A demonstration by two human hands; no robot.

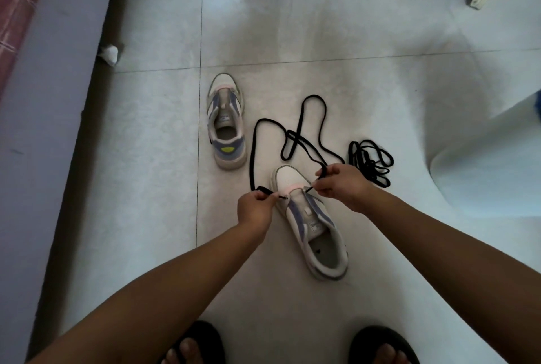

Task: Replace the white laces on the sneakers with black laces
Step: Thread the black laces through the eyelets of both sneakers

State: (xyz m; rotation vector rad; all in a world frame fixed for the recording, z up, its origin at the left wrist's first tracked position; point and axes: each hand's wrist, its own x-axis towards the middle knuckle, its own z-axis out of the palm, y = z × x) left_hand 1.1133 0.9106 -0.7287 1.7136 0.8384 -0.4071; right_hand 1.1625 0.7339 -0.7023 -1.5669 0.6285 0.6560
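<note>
On the pale tiled floor (322, 27) a white sneaker with lilac side panels (311, 226) lies directly beneath both outstretched arms, its toe pointing away from the person and its heel angled toward the lower right. The left hand (255, 207) sits just to the left of the sneaker's toe end, its fingers curled and pinching one end of a black lace (301, 129) right beside the lowest eyelets. The right hand (341, 183) is on the opposite side of the same shoe, just right of the toe, fingers closed in a pinch around the other part of that lace close to the eyelets on its side; a short stretch of lace arches up over its knuckles. Between the two hands the lace appears to pass across the front of the tongue, though the exact threading is too small to make out. From the hands the rest of the lace trails away over the floor in long loose loops beyond the toe. The second sneaker (225, 123) stands apart, farther away and to the left, heel toward the person, with no lace visible in it. A bundled second black lace (370, 161) lies on the floor just to the right of the right hand, not touching it. At the bottom edge, two feet in dark sandals (205, 343) show. A small crumpled white scrap (110, 53) rests by the wall on the left.
</note>
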